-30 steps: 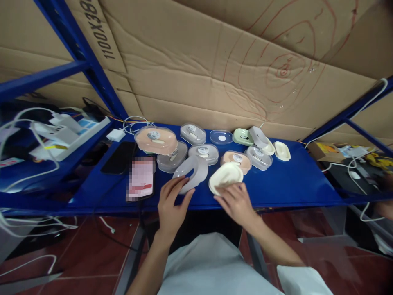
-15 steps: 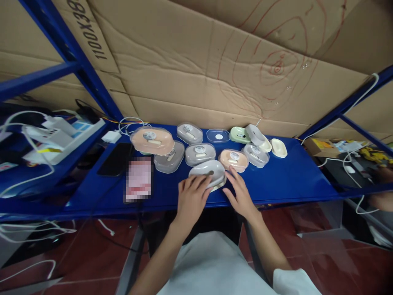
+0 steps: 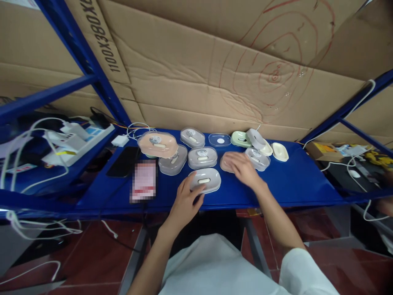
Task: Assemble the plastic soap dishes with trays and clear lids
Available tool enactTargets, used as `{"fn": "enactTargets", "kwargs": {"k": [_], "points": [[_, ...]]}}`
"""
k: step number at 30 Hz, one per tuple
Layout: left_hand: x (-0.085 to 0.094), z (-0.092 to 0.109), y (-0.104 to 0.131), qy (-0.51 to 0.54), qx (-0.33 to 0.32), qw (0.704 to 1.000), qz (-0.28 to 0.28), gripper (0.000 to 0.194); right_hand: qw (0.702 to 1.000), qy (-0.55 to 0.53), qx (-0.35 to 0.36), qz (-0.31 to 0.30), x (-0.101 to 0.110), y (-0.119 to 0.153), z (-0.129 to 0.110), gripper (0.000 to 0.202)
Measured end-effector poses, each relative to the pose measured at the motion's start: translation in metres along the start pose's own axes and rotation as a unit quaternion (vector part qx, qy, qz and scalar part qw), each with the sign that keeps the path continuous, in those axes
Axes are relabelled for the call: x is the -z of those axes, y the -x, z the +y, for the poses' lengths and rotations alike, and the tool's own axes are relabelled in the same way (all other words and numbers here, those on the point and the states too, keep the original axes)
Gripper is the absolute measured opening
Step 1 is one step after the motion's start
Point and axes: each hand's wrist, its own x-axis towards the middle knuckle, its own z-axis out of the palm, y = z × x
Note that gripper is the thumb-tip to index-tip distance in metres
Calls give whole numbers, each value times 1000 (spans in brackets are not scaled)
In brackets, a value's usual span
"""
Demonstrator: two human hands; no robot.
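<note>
My left hand has its thumb and fingers around the near left side of a grey oval dish at the table's front. A cream piece shows through the slot in that dish. My right hand lies over the peach dish, hiding much of it; whether it grips the dish is unclear. Behind my left hand's dish is a lidded grey dish. Another grey one and a large lidded peach dish are to the left. To the right of the peach dish sits a lidded grey dish.
A clear lid, a green dish and a cream dish lie along the back of the blue table. At left are a black phone and a power strip.
The grey dish now sits level with its slot filled by the cream piece. My right hand has moved away from it, up and right, onto the peach dish. The view has shifted slightly.
</note>
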Motion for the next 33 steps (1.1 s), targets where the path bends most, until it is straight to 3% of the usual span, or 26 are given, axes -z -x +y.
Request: {"fn": "enactTargets", "kwargs": {"k": [5,8,10,14,18,21,24,27,29,33], "points": [[4,1,-1,35,11,999,-15,28,991,25,-92,-93,3,-99,59,21],[7,0,1,54,16,998,-9,25,990,14,-102,-95,-4,-127,68,8],[10,-3,3,76,21,997,-5,22,992,1,-106,-72,-2,-128,64,17],[17,-11,2,131,24,991,-23,8,990,-69,-122,17,14,-85,42,46],[22,-14,-3,165,7,984,-69,8,941,-208,-217,157,22,8,11,54],[24,-12,-5,167,5,983,-71,9,900,-254,-313,163,11,81,-2,52],[24,-10,-4,165,1,984,-61,9,876,-235,-377,188,-5,130,2,52],[21,-9,-4,162,2,985,-55,9,884,-110,-371,261,-15,149,7,55],[19,-8,-3,161,7,986,-48,10,899,-30,-341,273,-19,152,1,55],[15,-8,0,131,32,991,-13,12,947,70,-275,152,-29,154,-29,53]]}}
